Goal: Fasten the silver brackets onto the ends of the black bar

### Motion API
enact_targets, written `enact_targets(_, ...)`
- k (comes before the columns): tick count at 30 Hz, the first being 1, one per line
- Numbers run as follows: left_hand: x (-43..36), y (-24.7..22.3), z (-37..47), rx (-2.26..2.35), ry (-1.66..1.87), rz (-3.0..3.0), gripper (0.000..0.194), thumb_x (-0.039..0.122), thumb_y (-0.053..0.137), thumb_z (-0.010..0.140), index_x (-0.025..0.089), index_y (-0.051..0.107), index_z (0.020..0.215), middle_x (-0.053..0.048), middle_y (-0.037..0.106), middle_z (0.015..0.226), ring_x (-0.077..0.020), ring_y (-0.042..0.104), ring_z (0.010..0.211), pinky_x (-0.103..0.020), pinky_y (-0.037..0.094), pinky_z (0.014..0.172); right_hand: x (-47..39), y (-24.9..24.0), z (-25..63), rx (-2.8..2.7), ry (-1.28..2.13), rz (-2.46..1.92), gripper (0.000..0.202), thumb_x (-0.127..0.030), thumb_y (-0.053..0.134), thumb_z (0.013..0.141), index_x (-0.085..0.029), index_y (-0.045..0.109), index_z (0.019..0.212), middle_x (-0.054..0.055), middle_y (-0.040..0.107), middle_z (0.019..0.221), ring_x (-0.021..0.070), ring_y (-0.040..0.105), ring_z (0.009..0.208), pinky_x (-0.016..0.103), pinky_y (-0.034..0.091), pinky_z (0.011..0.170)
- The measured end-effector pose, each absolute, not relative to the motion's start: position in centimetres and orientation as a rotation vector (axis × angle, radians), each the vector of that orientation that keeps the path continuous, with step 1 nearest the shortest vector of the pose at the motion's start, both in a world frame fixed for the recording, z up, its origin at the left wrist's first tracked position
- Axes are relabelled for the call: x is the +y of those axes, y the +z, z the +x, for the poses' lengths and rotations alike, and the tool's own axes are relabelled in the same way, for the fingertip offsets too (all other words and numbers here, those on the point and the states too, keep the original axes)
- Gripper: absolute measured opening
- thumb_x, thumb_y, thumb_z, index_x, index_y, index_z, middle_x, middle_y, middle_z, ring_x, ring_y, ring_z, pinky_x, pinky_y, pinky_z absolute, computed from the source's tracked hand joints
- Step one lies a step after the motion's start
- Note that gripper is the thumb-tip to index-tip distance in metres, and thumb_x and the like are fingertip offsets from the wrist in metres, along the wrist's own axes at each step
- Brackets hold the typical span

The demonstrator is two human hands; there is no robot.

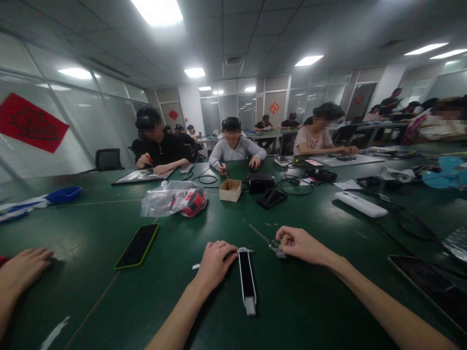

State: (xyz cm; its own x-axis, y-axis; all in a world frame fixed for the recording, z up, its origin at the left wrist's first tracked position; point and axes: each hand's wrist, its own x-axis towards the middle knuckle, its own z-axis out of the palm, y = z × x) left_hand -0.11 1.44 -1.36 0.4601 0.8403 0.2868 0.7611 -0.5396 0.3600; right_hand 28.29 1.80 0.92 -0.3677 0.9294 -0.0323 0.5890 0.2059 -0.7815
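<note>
In front of me on the green table lies a long, narrow black item with a white frame [247, 279], a pale grey block at its near end. My left hand [217, 265] is closed at its far end, thumb and forefinger against the frame; a small pin-like bit sticks out to the right there. To the right, my right hand [301, 244] pinches a small silvery metal piece [276, 246]. A thin rod reaches from that piece up and left, over the tabletop. The fingers partly hide the piece, and its kind cannot be made out.
Left of me lie a green-edged phone [137, 246] and another person's hand [31, 265]. Ahead are a plastic bag [164, 199] with red-and-black contents, a small open box [230, 190] and a black case [260, 182]. A tablet-like device [430, 287] and cables lie right. People sit opposite.
</note>
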Motion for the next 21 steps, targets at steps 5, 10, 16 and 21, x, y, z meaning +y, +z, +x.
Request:
enact_targets(5, 1.5, -1.3, 0.0, 1.396, 0.637, 2.517, 0.021, 0.031, 0.047, 0.091, 0.024, 0.065, 0.099, -0.003, 0.067, 0.100, -0.0180, 0.057, 0.093, -0.031, 0.037, 0.078, 2.4, 1.8, 29.9, -1.948, 0.720, -1.522, 0.013, -0.023, 0.051, 0.073, -0.017, 0.055, 0.084, -0.001, 0.061, 0.068, 0.0119, 0.055, 0.060, 0.024, 0.041, 0.057)
enact_targets(10, 1.4, -1.3, 0.0, 1.396, 0.647, 2.501, 0.024, 0.034, 0.046, 0.091, 0.024, 0.066, 0.100, -0.004, 0.067, 0.099, -0.0188, 0.057, 0.093, -0.032, 0.038, 0.079, 3.5, 1.3, 31.9, -1.894, 0.200, -1.662, 0.017, -0.024, 0.044, 0.077, -0.018, 0.054, 0.089, -0.001, 0.057, 0.066, 0.0136, 0.053, 0.060, 0.027, 0.041, 0.060)
enact_targets(16, 1.3, -1.2, 0.0, 1.418, 0.643, 2.521, 0.021, 0.032, 0.046, 0.090, 0.025, 0.065, 0.097, -0.003, 0.067, 0.097, -0.0184, 0.059, 0.090, -0.031, 0.038, 0.077, 4.8, -0.4, 34.2, -2.026, 0.056, -1.634, 0.022, -0.025, 0.041, 0.082, -0.016, 0.056, 0.096, 0.005, 0.060, 0.082, 0.0175, 0.057, 0.076, 0.031, 0.044, 0.069)
enact_targets(21, 1.2, -1.0, 0.1, 1.443, 0.644, 2.522, 0.018, 0.030, 0.046, 0.090, 0.023, 0.062, 0.095, -0.003, 0.066, 0.097, -0.0187, 0.058, 0.089, -0.032, 0.037, 0.076, 4.9, -0.5, 35.2, -2.085, 0.118, -1.756, 0.021, -0.027, 0.046, 0.079, -0.017, 0.057, 0.095, 0.005, 0.061, 0.081, 0.0184, 0.057, 0.073, 0.031, 0.042, 0.065)
